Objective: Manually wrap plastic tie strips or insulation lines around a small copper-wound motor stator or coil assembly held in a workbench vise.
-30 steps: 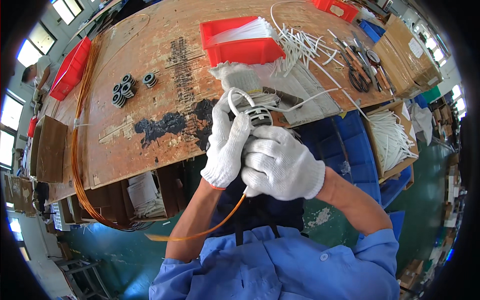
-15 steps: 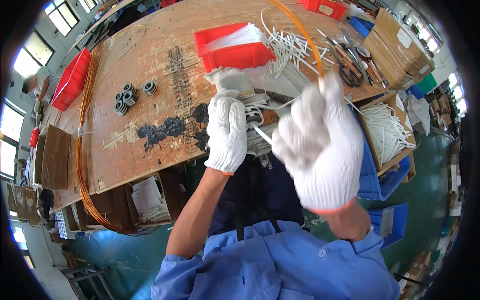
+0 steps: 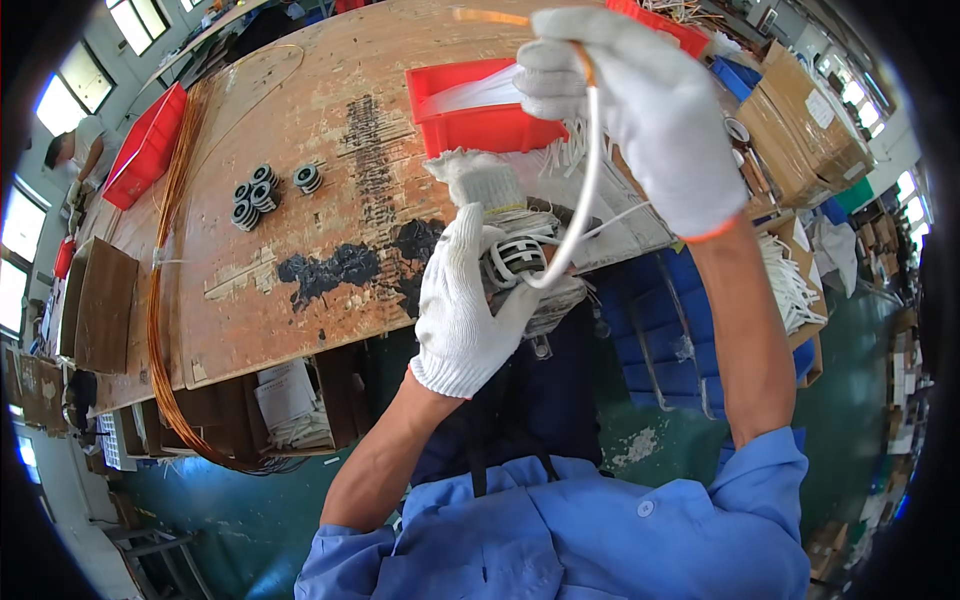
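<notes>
At the table's front edge my white-gloved left hand (image 3: 458, 310) is closed round a dark ring core (image 3: 518, 257), thumb below it. White sleeving is looped on the core. My right hand (image 3: 640, 110), also gloved, is raised over the right side of the table and pinches a white-sleeved wire (image 3: 590, 180). This wire curves down from the right hand to the core. Its orange-copper end (image 3: 490, 16) sticks out to the left of the fingers. Another white sleeve end (image 3: 620, 216) points right from the core. Under the core is a cloth-wrapped support, partly hidden.
Several dark ring cores (image 3: 258, 195) stand on the wooden table (image 3: 250, 320). A red bin (image 3: 460, 135) with white strips sits behind my hands. A copper wire bundle (image 3: 160, 320) hangs over the left front edge. At right are cardboard boxes (image 3: 800, 110) and a blue crate (image 3: 660, 330).
My right hand has risen and moved away from me, drawing the wire up so that its white-sleeved part now arcs from the core. My left hand has turned, its thumb now under the core.
</notes>
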`<state>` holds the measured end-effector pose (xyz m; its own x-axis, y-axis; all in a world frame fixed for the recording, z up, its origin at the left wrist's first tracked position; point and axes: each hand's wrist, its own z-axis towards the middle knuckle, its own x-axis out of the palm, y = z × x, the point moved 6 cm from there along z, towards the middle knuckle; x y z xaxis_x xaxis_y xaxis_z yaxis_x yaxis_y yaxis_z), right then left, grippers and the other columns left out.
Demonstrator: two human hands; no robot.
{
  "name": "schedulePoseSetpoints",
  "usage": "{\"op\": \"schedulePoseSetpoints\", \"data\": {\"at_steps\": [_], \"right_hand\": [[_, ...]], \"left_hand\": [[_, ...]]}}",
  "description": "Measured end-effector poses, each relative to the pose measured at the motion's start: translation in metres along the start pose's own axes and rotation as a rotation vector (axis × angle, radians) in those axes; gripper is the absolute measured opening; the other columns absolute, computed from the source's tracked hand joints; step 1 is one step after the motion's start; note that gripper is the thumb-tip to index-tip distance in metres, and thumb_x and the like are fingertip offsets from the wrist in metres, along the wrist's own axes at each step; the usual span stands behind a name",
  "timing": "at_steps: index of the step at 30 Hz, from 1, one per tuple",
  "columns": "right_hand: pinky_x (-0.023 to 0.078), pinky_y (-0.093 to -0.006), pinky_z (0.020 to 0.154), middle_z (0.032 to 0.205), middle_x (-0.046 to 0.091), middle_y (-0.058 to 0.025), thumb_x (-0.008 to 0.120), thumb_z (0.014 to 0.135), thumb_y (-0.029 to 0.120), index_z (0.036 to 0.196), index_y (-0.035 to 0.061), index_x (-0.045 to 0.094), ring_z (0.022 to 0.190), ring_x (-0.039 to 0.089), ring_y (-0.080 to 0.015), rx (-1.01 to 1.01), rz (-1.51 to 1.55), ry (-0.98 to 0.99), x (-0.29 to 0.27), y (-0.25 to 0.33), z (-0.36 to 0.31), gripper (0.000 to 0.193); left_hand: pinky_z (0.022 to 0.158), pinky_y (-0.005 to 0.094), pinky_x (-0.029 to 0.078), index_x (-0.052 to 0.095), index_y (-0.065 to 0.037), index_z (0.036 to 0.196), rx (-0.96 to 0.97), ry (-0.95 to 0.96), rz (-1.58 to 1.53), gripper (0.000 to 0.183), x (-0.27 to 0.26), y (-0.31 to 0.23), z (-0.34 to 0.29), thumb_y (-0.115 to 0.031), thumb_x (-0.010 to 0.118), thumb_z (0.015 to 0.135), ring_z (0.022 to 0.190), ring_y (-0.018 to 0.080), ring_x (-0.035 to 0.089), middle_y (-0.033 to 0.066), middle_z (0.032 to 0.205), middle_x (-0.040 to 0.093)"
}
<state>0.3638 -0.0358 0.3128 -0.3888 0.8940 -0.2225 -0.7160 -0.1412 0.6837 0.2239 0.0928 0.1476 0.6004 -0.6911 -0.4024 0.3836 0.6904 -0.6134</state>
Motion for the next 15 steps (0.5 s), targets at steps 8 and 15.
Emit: {"op": "schedulePoseSetpoints", "data": {"at_steps": [8,15], "right_hand": [[0.064,-0.037,0.071,0.098,0.079,-0.0132,0.068,0.102,0.013,0.121,0.0089,0.076,0.082,0.078,-0.0274,-0.135,-0.425,0.004,0.014,-0.036,-0.011,0.021],[0.068,-0.033,0.072,0.104,0.082,-0.0109,0.068,0.096,0.004,0.13,0.005,0.075,0.094,0.079,-0.0178,0.273,-0.086,0.106,0.043,-0.045,0.001,0.034]], "left_hand": [[0.102,0.043,0.055,0.073,-0.003,0.12,0.083,0.037,0.009,0.038,-0.009,-0.023,0.011,-0.001,0.087,0.085,0.122,0.0324,0.067,0.0202,0.136,0.065],[0.12,0.0506,0.042,0.079,-0.004,0.097,-0.04,0.055,-0.117,0.015,-0.032,-0.042,0.033,-0.003,0.087,0.085,0.144,0.0397,0.054,0.0221,0.153,0.057]]}}
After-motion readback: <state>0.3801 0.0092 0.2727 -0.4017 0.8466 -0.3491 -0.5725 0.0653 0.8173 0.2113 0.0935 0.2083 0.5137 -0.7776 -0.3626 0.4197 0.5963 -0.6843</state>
